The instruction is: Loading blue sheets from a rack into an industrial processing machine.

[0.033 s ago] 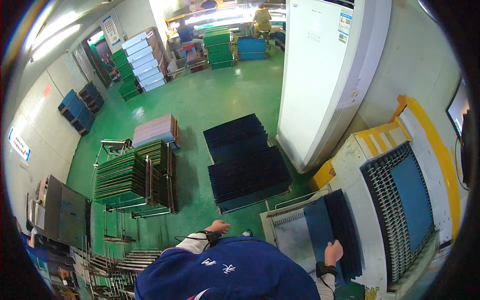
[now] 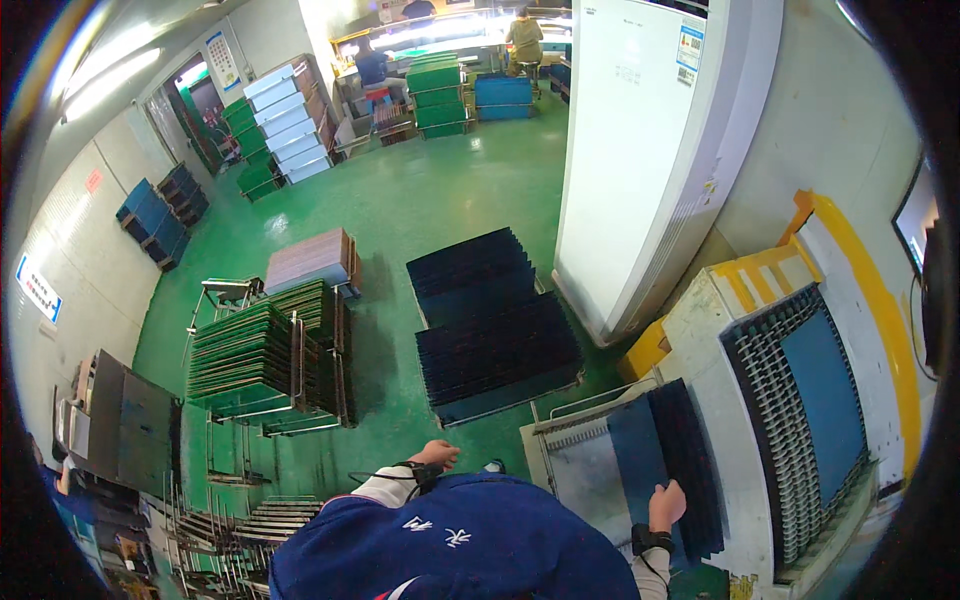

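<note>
- No change can be made out against the earlier picture: both hands and the panels sit in the same places, so the work looks paused or very slow at this instant.
- The right hand (image 2: 667,505) is at the blue panel (image 2: 636,450) and the row of dark panels (image 2: 683,430) standing beside it. Its fingers are curled in; I cannot tell whether they pinch an edge or only rest there.
- The blue panel leans against the dark row, over the pale tabletop (image 2: 580,470) at the person's right.
- The left hand (image 2: 436,455) is loosely curled in front of the body, well apart from those panels. Nothing shows in it, though its palm side is hidden.
- Right of the tabletop, a machine with rows of rollers (image 2: 775,450) carries another blue sheet (image 2: 822,400).
- Ahead on the green floor (image 2: 480,180) stand two dark stacks, the near one (image 2: 500,350) just in front of the far one (image 2: 470,270).
- Green boards (image 2: 235,350) stand in a rack to the left.
</note>
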A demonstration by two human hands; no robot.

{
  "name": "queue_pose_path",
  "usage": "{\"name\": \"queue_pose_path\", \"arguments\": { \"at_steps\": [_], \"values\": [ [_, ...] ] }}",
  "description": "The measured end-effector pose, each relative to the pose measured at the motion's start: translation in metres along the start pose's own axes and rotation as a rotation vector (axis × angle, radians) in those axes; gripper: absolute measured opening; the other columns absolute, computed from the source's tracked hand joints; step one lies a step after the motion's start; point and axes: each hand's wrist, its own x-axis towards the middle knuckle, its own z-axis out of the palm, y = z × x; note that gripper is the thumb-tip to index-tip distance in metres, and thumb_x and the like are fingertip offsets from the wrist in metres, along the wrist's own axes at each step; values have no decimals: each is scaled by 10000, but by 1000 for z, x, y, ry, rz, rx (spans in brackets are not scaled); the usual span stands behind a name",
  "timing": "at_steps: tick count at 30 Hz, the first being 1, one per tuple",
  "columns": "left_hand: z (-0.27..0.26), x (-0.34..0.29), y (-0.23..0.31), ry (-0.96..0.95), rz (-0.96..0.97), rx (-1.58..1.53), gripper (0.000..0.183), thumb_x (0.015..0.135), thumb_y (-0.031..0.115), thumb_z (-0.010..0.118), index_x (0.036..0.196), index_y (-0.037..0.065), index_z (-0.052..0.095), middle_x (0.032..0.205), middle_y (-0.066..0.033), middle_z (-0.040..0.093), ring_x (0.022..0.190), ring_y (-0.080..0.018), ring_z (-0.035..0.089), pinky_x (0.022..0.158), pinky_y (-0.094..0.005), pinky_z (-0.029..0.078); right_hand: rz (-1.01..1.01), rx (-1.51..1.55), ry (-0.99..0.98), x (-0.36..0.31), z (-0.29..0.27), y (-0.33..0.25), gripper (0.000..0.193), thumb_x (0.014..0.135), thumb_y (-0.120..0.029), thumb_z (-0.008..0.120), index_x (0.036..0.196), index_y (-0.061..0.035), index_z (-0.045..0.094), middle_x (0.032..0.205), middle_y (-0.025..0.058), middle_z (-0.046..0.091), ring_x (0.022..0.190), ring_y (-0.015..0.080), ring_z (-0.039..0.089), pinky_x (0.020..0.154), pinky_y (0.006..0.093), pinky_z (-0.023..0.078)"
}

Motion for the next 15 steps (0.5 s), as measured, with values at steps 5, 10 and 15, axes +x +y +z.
{"name": "queue_pose_path", "arguments": {
  "at_steps": [5,10,15],
  "values": [
    [1,12,-7,9,-7,-25,336,841,278,634,1020,-2,581,866,-88,638,613,-198,617,464,-312,491,-29,18,76,-1,3,2,266,760,-211,665,933,-16,612,877,185,647,844,361,618,710,452,474],
    [2,7,-5,24,30,8,376,820,303,637,981,-35,602,885,-120,662,645,-211,641,495,-315,497,-23,-3,71,-2,-3,-2,242,759,-201,671,908,-19,614,863,182,649,835,359,622,702,449,477],
    [3,0,-2,26,35,11,383,822,305,637,999,-32,598,891,-126,661,633,-206,636,484,-316,495,-31,-4,73,-3,-6,-5,236,751,-201,678,882,-17,609,855,188,648,828,361,622,690,453,475]
  ]
}}
